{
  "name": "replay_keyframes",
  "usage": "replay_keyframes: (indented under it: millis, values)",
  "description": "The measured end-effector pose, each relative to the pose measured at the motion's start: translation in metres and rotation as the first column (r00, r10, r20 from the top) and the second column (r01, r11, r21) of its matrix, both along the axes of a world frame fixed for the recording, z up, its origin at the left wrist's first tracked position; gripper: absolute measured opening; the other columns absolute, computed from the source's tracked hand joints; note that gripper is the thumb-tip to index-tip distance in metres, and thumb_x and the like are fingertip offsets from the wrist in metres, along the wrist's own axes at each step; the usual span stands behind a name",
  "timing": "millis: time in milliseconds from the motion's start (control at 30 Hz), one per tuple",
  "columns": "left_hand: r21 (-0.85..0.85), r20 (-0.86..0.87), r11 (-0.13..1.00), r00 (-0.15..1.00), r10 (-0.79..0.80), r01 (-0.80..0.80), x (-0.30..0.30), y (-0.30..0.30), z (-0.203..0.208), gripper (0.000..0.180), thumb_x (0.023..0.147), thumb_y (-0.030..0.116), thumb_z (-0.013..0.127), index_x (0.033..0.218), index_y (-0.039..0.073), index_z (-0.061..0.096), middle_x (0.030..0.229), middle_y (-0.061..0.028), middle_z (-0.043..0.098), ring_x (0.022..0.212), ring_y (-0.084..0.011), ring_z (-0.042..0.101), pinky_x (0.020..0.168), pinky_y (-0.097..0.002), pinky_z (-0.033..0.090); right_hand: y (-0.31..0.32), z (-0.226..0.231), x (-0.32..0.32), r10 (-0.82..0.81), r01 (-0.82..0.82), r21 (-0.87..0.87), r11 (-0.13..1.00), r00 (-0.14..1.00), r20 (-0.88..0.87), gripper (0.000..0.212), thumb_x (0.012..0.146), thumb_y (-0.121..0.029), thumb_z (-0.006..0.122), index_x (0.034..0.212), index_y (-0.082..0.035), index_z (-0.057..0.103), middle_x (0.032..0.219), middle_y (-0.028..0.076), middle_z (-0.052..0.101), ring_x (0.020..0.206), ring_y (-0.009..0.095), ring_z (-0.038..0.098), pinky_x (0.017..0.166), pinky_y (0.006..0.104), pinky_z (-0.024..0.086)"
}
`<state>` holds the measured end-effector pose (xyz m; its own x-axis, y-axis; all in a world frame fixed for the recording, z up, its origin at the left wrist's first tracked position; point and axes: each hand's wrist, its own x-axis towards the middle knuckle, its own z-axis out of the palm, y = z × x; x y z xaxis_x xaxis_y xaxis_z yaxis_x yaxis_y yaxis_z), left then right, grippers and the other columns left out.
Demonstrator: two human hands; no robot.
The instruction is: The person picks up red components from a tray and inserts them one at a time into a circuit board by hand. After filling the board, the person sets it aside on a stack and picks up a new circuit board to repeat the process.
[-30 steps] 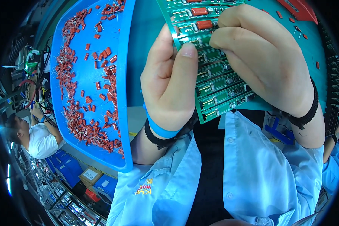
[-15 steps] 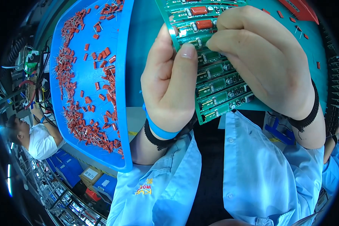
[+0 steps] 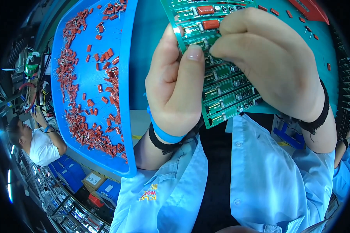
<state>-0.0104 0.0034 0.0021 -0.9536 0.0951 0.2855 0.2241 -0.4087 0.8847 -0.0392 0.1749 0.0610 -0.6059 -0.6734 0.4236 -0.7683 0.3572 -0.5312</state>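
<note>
A green circuit board panel (image 3: 223, 94), made up of several narrow strips, is held tilted in front of me. My left hand (image 3: 174, 87) grips its left edge, thumb on the face and fingers behind. Red box-shaped capacitors sit on upper strips, among them one capacitor (image 3: 210, 25) beside my right fingers; the lower strips show bare outlines there. Over the middle of the panel, my right hand (image 3: 274, 64) is closed, thumb and fingertips pinched close to the board. Whatever lies between those fingertips is hidden.
On my left stands a blue tray (image 3: 125, 89) with many loose red capacitors (image 3: 105, 99). More capacitors (image 3: 289, 14) lie on the green mat near a red bin (image 3: 313, 11). Dark racked boards (image 3: 346, 73) line the far right. Another person (image 3: 44, 146) works at the left; a co-worker's sleeve (image 3: 345, 165) shows at right.
My right hand has shifted slightly left, its fingertips closer to my left thumb. The left hand and panel have hardly moved. The person at the left has shifted an arm.
</note>
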Motion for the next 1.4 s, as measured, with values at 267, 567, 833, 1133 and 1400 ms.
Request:
replay_keyframes:
  millis: [267, 567, 833, 1133, 1400]
  values:
    - [0.066, -0.018, 0.993, 0.995, -0.094, 0.095, -0.002, -0.006, -0.004, 0.04, 0.101, 0.002, 0.036, 0.14, -0.006, 0.038, 0.126, -0.0147, 0.058, 0.11, -0.0178, 0.059, 0.097, -0.0305, 0.047, -0.005, 0.011, -0.004, -0.173, 0.178, 0.198, 0.964, 0.984, -0.041, 0.016, 0.085, -0.011, 0.065, 0.097, -0.001, 0.069, 0.093, 0.014, 0.065, 0.084, 0.028, 0.064, 0.071, 0.0328, 0.053]
    - [0.041, -0.007, 0.999, 1.0, -0.006, 0.007, 0.0, -0.002, 0.0, 0.039, 0.101, 0.006, 0.033, 0.136, -0.01, 0.042, 0.122, -0.0206, 0.06, 0.107, -0.0267, 0.065, 0.093, -0.0366, 0.053, 0.004, 0.009, -0.005, -0.144, 0.152, 0.072, 0.986, 0.984, -0.107, 0.015, 0.083, -0.01, 0.068, 0.096, -0.002, 0.071, 0.095, 0.012, 0.068, 0.081, 0.026, 0.065, 0.069, 0.0323, 0.053]
    - [0.031, 0.011, 0.999, 1.0, 0.005, -0.005, 0.0, 0.001, 0.003, 0.038, 0.101, 0.007, 0.034, 0.134, -0.01, 0.043, 0.12, -0.0206, 0.061, 0.106, -0.0267, 0.065, 0.092, -0.0369, 0.054, 0.008, 0.027, 0.001, -0.249, 0.253, 0.291, 0.922, 0.967, -0.053, 0.018, 0.082, -0.01, 0.069, 0.098, -0.001, 0.07, 0.092, 0.013, 0.068, 0.08, 0.026, 0.066, 0.07, 0.0334, 0.053]
    - [0.039, -0.048, 0.997, 0.997, -0.061, 0.063, 0.0, -0.007, -0.001, 0.04, 0.102, 0.007, 0.037, 0.137, -0.01, 0.041, 0.126, -0.0206, 0.059, 0.107, -0.0249, 0.065, 0.092, -0.0353, 0.053, 0.014, 0.024, -0.002, -0.375, 0.383, 0.415, 0.825, 0.921, -0.103, 0.019, 0.082, -0.01, 0.069, 0.099, 0.0, 0.069, 0.09, 0.013, 0.067, 0.079, 0.025, 0.066, 0.069, 0.0336, 0.053]
    - [0.054, -0.031, 0.998, 0.999, -0.041, 0.043, 0.0, -0.009, -0.002, 0.045, 0.102, 0.004, 0.039, 0.145, -0.007, 0.03, 0.129, -0.0161, 0.057, 0.114, -0.0179, 0.058, 0.1, -0.0308, 0.045, 0.077, 0.0, -0.03, -0.475, 0.487, 0.501, 0.715, 0.865, -0.163, 0.021, 0.082, -0.009, 0.069, 0.1, 0.0, 0.069, 0.088, 0.014, 0.067, 0.078, 0.025, 0.066, 0.069, 0.0338, 0.053]
